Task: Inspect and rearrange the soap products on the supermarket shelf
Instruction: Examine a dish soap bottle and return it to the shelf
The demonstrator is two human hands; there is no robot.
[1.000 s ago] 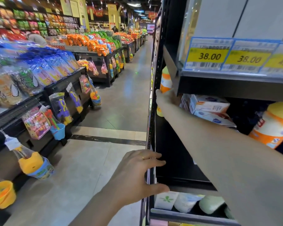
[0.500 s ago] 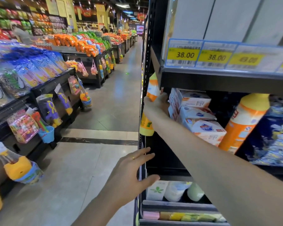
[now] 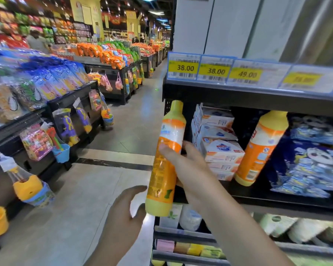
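Pulling orange bottle (image 3: 166,160) off shelf (image 3: 258,198) since 0.5 s ago | R hand (image 3: 188,169) fingers wrapped round it | L hand (image 3: 123,214) fingers spread just below base | inspection next, prob.

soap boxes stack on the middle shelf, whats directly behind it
The stack of soap boxes blocks whatever is right behind it. Above and beside it only dark shelf interior shows, and the held orange bottle and right hand cover its lower left.

Orange bottle (image 3: 166,160): glossy plastic, shiny film label; soap boxes (image 3: 218,143): matt cardboard; shelf (image 3: 258,96): dark painted metal; floor (image 3: 81,198): smooth, polished, slight sheen; refill bags (image 3: 311,160): glossy plastic film
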